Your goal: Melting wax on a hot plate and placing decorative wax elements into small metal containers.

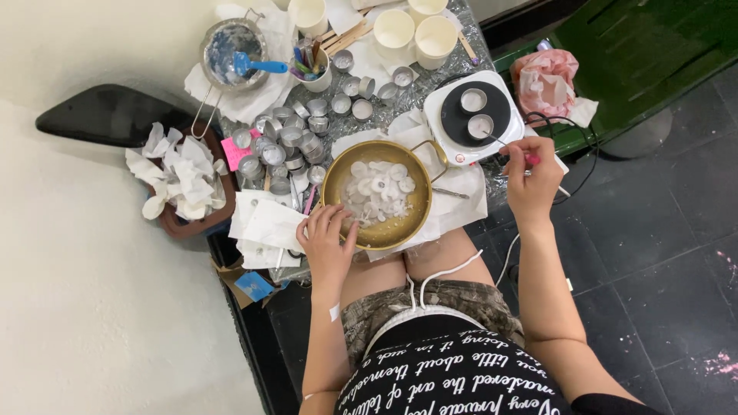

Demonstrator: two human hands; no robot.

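My left hand (327, 240) rests on the near rim of a brass bowl (336, 180) filled with several white wax discs (377, 188), fingers reaching in. My right hand (530, 173) grips a thin metal tool with a pink handle (513, 148), its tip pointing at a small tin cup (480, 125) on a white electric hotplate (446, 107). A second tin cup (473, 99) sits beside it on the black burner.
Many empty metal tealight cups (296, 138) crowd the foil-covered table. White cups (415, 31), a metal pot with a blue spatula (234, 58), crumpled paper in a tray (181, 177), a pink bag (544, 81) and the hotplate cord (569, 146) surround it.
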